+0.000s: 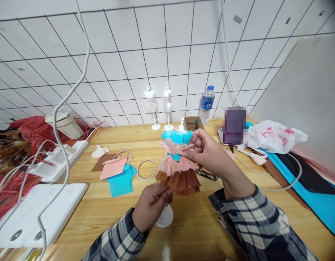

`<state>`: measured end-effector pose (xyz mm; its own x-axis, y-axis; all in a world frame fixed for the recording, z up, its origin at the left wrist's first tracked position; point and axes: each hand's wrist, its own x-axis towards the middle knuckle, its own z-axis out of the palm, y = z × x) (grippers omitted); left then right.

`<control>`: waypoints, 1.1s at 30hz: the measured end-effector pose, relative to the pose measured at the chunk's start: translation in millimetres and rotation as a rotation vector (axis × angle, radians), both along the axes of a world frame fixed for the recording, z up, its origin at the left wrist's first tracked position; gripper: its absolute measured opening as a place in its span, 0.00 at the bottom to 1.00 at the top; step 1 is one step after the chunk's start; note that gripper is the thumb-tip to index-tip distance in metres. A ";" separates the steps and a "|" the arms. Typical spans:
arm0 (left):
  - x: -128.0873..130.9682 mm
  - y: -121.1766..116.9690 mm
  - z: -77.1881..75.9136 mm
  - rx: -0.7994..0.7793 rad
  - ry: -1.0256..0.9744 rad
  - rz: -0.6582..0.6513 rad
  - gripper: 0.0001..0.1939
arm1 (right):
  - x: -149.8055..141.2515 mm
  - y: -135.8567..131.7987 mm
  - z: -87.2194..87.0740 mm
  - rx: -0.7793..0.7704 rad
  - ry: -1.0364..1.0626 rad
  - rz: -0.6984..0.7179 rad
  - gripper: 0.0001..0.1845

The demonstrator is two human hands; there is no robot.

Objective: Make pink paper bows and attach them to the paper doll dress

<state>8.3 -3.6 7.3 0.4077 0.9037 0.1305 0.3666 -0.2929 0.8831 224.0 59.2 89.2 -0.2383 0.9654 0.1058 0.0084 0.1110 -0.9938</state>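
A small white doll mannequin (181, 127) stands tilted in front of me, dressed in pleated crepe paper. Its collar is a blue ruffle (177, 137), its middle carries pink pleated paper (174, 165), and below hangs a brown pleated skirt (181, 182). My right hand (207, 154) pinches the pink paper at the waist's right side between thumb and fingers. Under the skirt's left hem, my left hand (153, 203) is closed on the mannequin's lower part; whether on the pole or the hem, I cannot tell. The round white base (165, 216) shows beneath.
Two bare mannequins (151, 105) stand by the tiled wall, near a water bottle (207, 102) and a cardboard box (193, 123). Pink paper (114, 168), blue paper (120, 185) and a ring (146, 169) lie left. Black scissors (208, 175) lie behind my right hand.
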 end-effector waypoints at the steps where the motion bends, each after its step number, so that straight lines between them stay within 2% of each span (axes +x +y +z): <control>1: 0.8 0.1 -1.3 -0.007 -0.002 0.031 0.23 | -0.2 0.5 -0.5 0.003 0.017 -0.004 0.23; 5: 2.3 1.7 -10.2 -0.080 -0.095 0.136 0.22 | 0.4 0.6 0.9 -0.057 0.094 0.034 0.21; 8: 1.0 2.9 -12.8 -0.128 -0.170 0.140 0.23 | 0.9 0.8 1.6 -0.098 0.175 0.023 0.21; 10: -0.2 3.0 -11.6 -0.148 -0.202 0.130 0.24 | 0.1 1.8 0.4 -0.088 0.218 -0.009 0.26; 12: -0.4 2.4 -9.1 -0.167 -0.222 0.098 0.25 | -1.7 2.8 -1.7 -0.092 0.252 0.077 0.31; 15: 1.1 0.8 -4.8 -0.194 -0.233 0.035 0.25 | -4.7 3.8 -5.8 -0.137 0.309 0.287 0.32; 20: 1.8 -0.3 -1.1 -0.182 -0.231 -0.044 0.23 | -6.5 5.4 -13.0 -0.281 0.403 0.370 0.28; 23: -0.8 0.0 -4.9 -0.176 -0.213 -0.046 0.21 | -6.5 5.0 -14.8 -0.333 0.432 0.350 0.25; 28: -3.5 -0.2 -13.1 -0.187 -0.183 -0.037 0.20 | -6.5 3.1 -15.3 -0.381 0.502 0.238 0.28; 33: -0.7 0.2 -10.4 -0.201 -0.218 -0.004 0.21 | -9.9 1.9 -11.9 -0.365 0.481 0.241 0.29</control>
<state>7.6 -3.4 -3.1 0.3936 0.9186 0.0337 0.1615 -0.1052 0.9812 214.1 61.1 77.3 -0.4605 0.8849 -0.0705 -0.4298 -0.2917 -0.8545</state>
